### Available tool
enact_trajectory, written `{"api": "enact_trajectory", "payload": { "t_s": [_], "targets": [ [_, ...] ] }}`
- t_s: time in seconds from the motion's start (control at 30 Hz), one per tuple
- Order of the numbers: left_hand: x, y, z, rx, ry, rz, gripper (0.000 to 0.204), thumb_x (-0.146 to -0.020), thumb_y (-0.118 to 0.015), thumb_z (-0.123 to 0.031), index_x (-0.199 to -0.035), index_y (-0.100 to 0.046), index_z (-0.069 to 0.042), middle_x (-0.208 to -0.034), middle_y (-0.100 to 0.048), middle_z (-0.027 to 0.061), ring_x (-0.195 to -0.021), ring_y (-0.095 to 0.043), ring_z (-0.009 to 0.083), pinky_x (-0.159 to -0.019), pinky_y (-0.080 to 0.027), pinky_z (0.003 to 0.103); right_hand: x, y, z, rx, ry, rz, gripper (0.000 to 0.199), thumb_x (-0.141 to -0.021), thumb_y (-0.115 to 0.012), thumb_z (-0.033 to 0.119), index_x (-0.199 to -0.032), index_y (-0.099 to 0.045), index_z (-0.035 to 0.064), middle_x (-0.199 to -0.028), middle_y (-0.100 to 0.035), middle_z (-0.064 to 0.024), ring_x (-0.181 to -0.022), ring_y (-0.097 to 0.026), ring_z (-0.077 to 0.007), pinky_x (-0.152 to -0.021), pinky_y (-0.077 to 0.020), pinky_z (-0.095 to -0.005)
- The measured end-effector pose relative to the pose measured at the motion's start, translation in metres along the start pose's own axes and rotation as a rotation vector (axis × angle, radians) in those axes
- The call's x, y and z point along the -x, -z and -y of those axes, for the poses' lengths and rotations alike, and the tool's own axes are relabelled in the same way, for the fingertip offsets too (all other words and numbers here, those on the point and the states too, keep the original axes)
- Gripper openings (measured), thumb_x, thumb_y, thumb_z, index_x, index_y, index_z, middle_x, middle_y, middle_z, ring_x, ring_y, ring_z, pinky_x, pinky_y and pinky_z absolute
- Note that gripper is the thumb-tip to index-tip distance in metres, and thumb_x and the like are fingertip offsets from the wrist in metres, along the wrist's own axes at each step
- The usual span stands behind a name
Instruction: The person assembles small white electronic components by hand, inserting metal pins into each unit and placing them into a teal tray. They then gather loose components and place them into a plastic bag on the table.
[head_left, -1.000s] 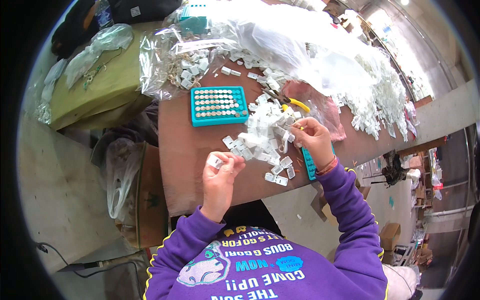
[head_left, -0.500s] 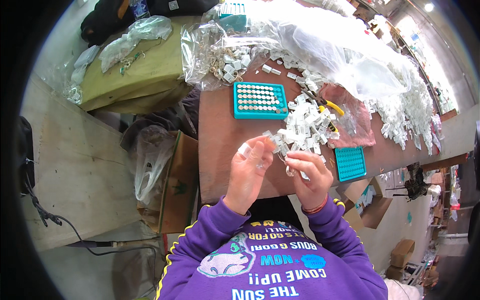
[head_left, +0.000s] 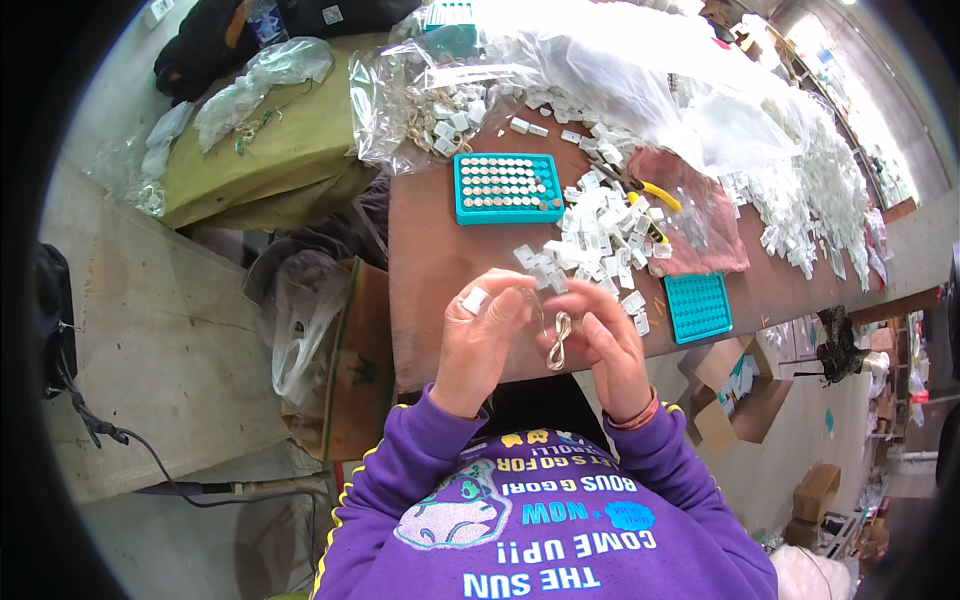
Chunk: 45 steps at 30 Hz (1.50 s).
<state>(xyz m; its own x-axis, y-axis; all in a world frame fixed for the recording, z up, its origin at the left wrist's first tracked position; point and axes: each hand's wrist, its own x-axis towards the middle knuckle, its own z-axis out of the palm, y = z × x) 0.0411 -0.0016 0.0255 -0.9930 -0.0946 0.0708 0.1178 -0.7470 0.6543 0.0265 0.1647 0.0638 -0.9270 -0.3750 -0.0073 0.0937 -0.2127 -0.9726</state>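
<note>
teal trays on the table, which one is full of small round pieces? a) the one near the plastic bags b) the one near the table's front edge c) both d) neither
a, the far teal tray by the plastic bags shows rows of pale round pieces, while the near tray at the table edge shows only empty holes.

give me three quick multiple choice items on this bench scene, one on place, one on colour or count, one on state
1. Where is the filled tray?
A. beyond the white parts pile's left side
B. on the floor
C. on the person's lap

2. How many teal trays lie flat on the brown table?
A. one
B. two
C. five

3. What is the right hand doing?
A. lying flat on the table
B. pinching a small looped wire
C. gripping the pliers

A: it lies left of the pile.
B: the filled one and an empty one.
B: the loop hangs from its fingers.
</note>
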Motion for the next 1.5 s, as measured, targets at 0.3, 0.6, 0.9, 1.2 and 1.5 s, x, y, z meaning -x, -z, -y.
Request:
{"api": "enact_trajectory", "payload": {
  "t_s": [0.3,0.6,0.9,1.2,1.5],
  "targets": [
    [0.009,-0.003,0.001,-0.265,-0.061,-0.101,0.018,-0.096,-0.063,-0.016,-0.105,-0.066,0.0,-0.092,-0.068,0.0058,-0.076,-0.054,0.0065,-0.072,-0.045,0.022,0.005,-0.009,-0.015,-0.431,-0.24,-0.057,0.008,-0.095,-0.062,0.007,-0.101,-0.06,0.0021,-0.09,-0.064,-0.0052,-0.079,-0.067,-0.0138,-0.071,-0.0555,-0.027],
    [0.009,-0.001,0.002,-0.311,-0.02,-0.03,0.015,-0.095,-0.063,-0.011,-0.104,-0.066,0.001,-0.088,-0.068,0.0047,-0.075,-0.055,0.0069,-0.07,-0.046,0.022,-0.003,-0.007,0.001,-0.206,-0.253,-0.088,0.02,-0.097,-0.06,0.018,-0.107,-0.056,0.002,-0.091,-0.064,-0.0055,-0.081,-0.065,-0.0134,-0.074,-0.0513,-0.0266],
    [0.007,-0.012,0.002,-0.244,0.078,0.033,0.014,-0.094,-0.066,-0.011,-0.1,-0.066,0.001,-0.085,-0.064,0.0029,-0.075,-0.055,0.0084,-0.069,-0.046,0.023,-0.015,0.0,-0.005,-0.271,-0.299,0.056,0.017,-0.096,-0.058,0.019,-0.101,-0.055,0.0036,-0.085,-0.063,-0.0053,-0.075,-0.06,-0.0109,-0.072,-0.0438,-0.0227],
    [0.005,-0.01,0.009,-0.281,0.097,-0.072,0.013,-0.092,-0.067,-0.01,-0.1,-0.065,0.0,-0.088,-0.066,0.0034,-0.076,-0.056,0.008,-0.07,-0.047,0.022,-0.015,-0.001,-0.007,-0.127,-0.159,-0.097,0.021,-0.089,-0.067,0.011,-0.106,-0.058,0.0032,-0.089,-0.064,-0.0079,-0.082,-0.064,-0.0153,-0.072,-0.0479,-0.0271],
    [0.007,-0.007,0.014,-0.279,0.17,-0.1,0.01,-0.093,-0.065,-0.013,-0.097,-0.066,-0.003,-0.082,-0.065,0.0005,-0.075,-0.056,0.0048,-0.068,-0.043,0.019,-0.015,0.003,-0.006,0.875,0.577,-0.088,0.021,-0.076,-0.072,-0.005,-0.095,-0.068,0.0047,-0.087,-0.064,-0.0089,-0.073,-0.064,-0.023,-0.062,-0.052,-0.031]
  ]
}}
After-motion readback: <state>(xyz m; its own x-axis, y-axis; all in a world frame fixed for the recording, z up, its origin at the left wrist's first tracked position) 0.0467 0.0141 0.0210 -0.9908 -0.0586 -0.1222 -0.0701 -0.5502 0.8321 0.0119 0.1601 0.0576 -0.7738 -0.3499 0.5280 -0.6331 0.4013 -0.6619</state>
